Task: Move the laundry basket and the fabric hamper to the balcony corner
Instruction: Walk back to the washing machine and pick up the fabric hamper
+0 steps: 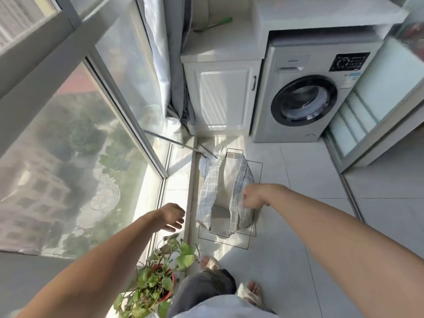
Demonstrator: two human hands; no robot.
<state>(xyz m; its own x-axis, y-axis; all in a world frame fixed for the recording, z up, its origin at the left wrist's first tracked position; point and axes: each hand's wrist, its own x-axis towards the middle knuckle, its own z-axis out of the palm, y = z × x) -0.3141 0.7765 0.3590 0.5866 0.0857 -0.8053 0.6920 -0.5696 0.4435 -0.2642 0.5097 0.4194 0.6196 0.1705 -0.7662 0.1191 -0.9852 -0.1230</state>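
Currently right hand [252, 198] is fisted on the fabric hamper [226, 198] rim, grip pinching the checked cloth; left hand [173, 218] spread, free. Hamper stands in front of the washing machine [305, 97], beside the window-side step [192, 191]. I'd take the wire frame too, so the cloth doesn't sag. Open floor lies toward the washing machine; potted plant [158, 281] crowds the near side. Laundry basket not visible.

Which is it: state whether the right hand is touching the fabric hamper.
Touching. The head view shows the right hand closed on the checked fabric rim of the fabric hamper, no gap visible.
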